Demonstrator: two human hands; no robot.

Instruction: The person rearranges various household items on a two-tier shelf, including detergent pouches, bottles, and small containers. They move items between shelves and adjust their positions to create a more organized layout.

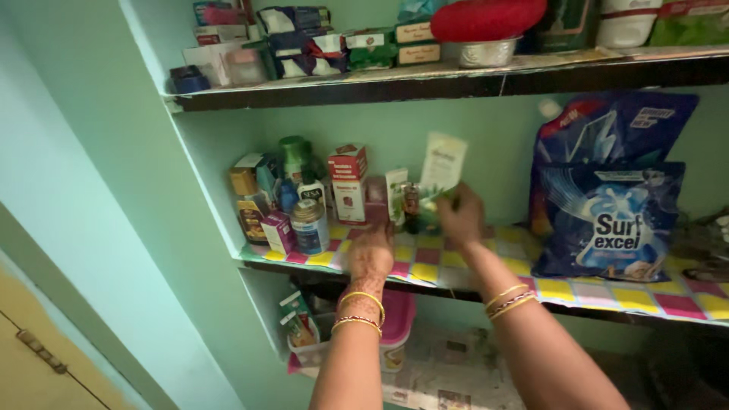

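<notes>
White upright tube (443, 163), green cap, right hand (460, 216)

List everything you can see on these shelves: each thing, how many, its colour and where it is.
Detergent bags: two, blue, middle shelf, right.
Tube: one, white, upright, in the right hand.
Jar: one, blue label, middle shelf, left.
Red box: one, red and white, behind the jar.
Green bottle: one, at the back left.
Shelf liner: one, pink, yellow and white checks, middle shelf.
Red lid: one, on a steel bowl, top shelf.
Pink tub: one, lower shelf.
Left hand: on the liner, empty.
Right hand: holds the tube.
</notes>
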